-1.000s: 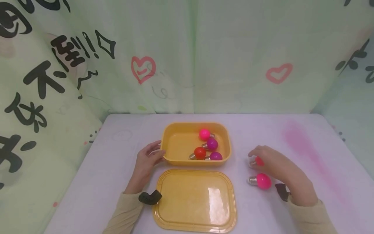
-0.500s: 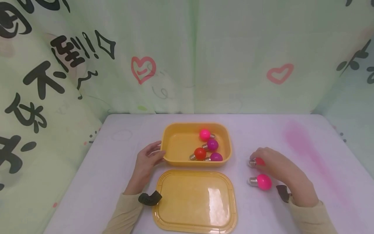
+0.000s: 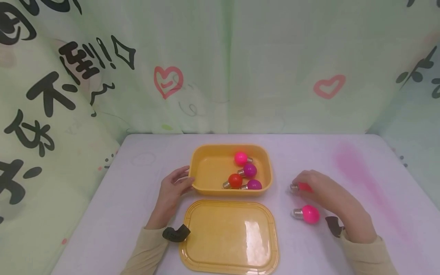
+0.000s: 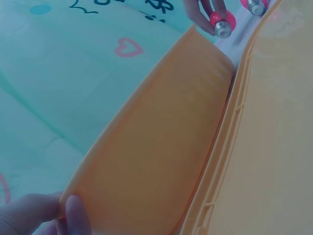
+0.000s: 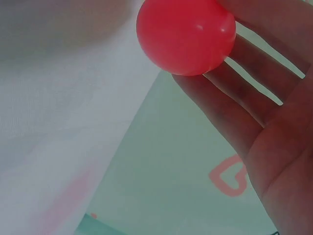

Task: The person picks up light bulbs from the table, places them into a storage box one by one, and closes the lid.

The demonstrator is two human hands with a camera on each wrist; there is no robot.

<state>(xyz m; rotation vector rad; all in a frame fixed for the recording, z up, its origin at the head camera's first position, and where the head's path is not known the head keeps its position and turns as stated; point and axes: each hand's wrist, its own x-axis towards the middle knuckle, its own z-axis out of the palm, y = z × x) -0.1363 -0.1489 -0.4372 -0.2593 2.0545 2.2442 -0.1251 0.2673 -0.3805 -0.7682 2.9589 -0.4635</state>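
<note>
Red and yellow, held well apart: gripping a red bulb (image 5: 186,36) with the right hand (image 3: 319,187), pinching a yellow box (image 3: 220,192) at its edge with the left hand (image 3: 175,187).
Holding the bulb right of the box, just beyond a pink bulb (image 3: 310,214); could drop it through too loose a grip, or jostle the four bulbs (image 3: 249,169) inside by tugging the box.

The sleeves (image 3: 148,248) are beige and creased, the dark wrist pieces (image 3: 176,233) perhaps straps.

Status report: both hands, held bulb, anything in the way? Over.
Left hand grips rim of yellow box. Right hand holds red bulb, right of box. Pink bulb lies nearby, not between hand and box.
</note>
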